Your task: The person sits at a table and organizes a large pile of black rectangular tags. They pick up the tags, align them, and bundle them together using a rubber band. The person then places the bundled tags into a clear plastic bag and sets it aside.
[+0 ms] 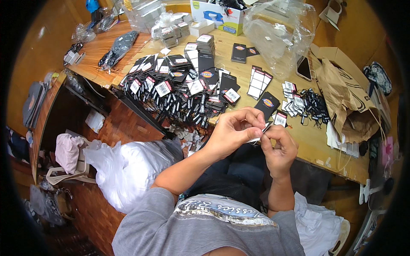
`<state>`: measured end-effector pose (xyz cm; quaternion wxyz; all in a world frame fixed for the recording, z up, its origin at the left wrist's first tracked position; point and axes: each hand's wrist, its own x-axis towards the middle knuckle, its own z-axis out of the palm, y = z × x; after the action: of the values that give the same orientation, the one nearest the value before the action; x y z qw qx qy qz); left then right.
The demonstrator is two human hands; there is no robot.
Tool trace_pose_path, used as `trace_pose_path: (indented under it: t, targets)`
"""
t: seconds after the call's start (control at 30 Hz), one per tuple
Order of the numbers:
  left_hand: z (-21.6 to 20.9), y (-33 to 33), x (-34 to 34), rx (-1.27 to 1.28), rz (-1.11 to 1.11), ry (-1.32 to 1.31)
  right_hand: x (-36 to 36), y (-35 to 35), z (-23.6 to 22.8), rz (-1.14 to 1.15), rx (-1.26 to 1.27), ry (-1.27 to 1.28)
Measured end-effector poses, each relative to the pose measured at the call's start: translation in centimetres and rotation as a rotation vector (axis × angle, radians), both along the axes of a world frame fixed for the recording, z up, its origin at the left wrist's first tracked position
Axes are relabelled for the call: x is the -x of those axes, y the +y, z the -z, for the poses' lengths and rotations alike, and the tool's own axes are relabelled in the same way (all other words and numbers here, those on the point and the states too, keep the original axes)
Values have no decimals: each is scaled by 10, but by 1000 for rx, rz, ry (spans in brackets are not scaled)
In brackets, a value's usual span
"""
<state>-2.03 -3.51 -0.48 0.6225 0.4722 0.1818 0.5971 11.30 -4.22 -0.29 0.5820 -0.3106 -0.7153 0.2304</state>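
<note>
Close together over the table's front edge, both my hands pinch a small black-and-white hang tag [268,126]. My left hand [237,130] closes thumb and fingers on one side of it, and my right hand [280,149] grips the other side with thumb and bent forefinger. Most of the tag is covered by my fingers. Just beyond lies a black hang tag [267,103] with a coloured logo, beside a small barcode tag [280,118]. To the left, a wide heap of black hang tags [177,91] with stickers and black strings hangs over the edge.
White tag cards [259,82] lie beyond my hands, with a bundle of black strings [314,104], a phone [304,68] and a brown paper bag [341,94] to the right. Clear plastic [277,32] and a box [218,18] stand behind. A stuffed white bag [134,170] sits on the floor.
</note>
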Motion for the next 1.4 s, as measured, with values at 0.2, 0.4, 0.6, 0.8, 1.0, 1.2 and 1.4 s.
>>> trace_pose_path:
  t: [0.2,0.4,0.6,0.8,1.0,1.2,1.4]
  targets:
    - [9,-3,-5,-47,-95,1,-4,1,-5,-70,139,-49]
    - [0,-15,2,-102,-336,237,-10,0,-5,-231,432,16]
    - [-20,-15,21,-145,-350,-140,-22,0,-4,-400,693,94]
    - [-12,-17,29,65,-331,-13,-23,2,-9,-525,758,264]
    - [-18,-22,16,119,-159,259,-27,3,-4,-512,643,357]
    - [-21,-27,8,29,-131,376,-21,-5,-9,-394,586,351]
    - [-20,-27,5,-82,-192,498,-18,-8,-14,-384,603,285]
